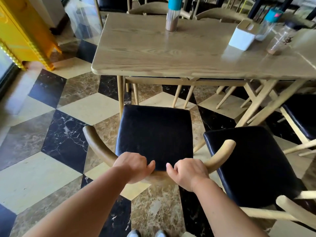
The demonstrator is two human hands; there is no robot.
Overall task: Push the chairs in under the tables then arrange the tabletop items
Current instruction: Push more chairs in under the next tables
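A wooden chair with a black padded seat (154,132) stands pulled out in front of a light wooden table (153,53). My left hand (134,166) and my right hand (187,173) both grip its curved wooden backrest, side by side at the middle. The seat's front edge sits just short of the table's near edge. A second black-seated chair (251,166) stands pulled out to the right. On the tabletop are a blue-capped jar (172,14), a white holder box (242,35), another blue-capped bottle (268,24) and a dark-lidded glass jar (280,40).
A yellow cabinet (25,31) stands at the far left on the checkered marble floor. A third chair (302,115) is at the right under the adjoining table. More chairs line the table's far side. My shoes (147,233) show at the bottom.
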